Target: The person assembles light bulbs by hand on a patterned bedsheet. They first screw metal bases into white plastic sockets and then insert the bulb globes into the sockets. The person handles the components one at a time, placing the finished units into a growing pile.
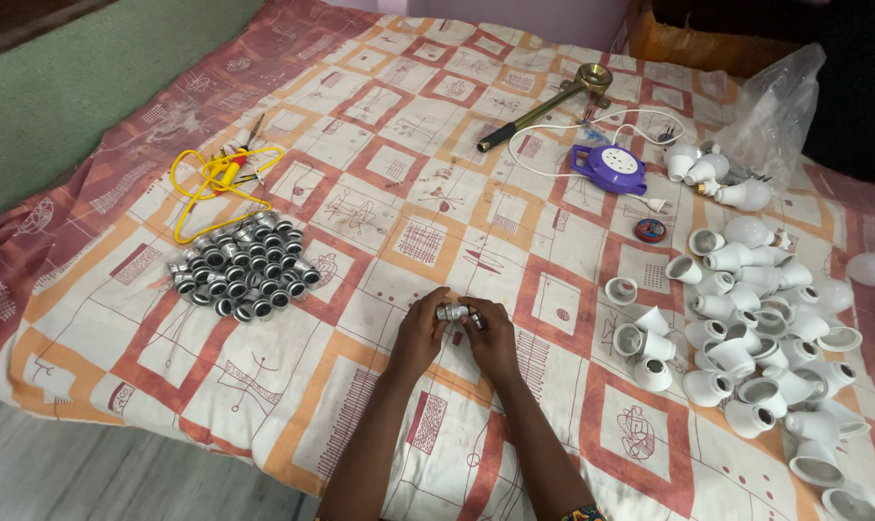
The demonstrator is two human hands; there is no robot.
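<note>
Both hands meet at the lower middle of the frame, over a bed covered with a sheet [380, 203] printed in orange, red and cream squares. The left hand [420, 333] and the right hand [493, 338] are pressed close together, fingers curled around a small silver metal bulb base [454, 312] held between them just above the sheet; both are clamped on it, the left at its left end and the right at its right end, where a dark tip shows.

To the left of the hands, well apart, lies a heap of similar metal bases [242, 268]. Above that heap, in the upper left of the frame, sits a yellow wire [198, 188] looped around a small tool with a red and yellow handle.

On the right side of the frame white plastic bulb housings [746, 328] are spread in a loose pile, with white domes at the far right edge. Near the top middle lie a long tool with a brass head [544, 101], a purple round extension socket [611, 167] with a white cord, and a small round red and blue tin [650, 230]. A clear plastic bag [780, 101] lies in the upper right
</note>
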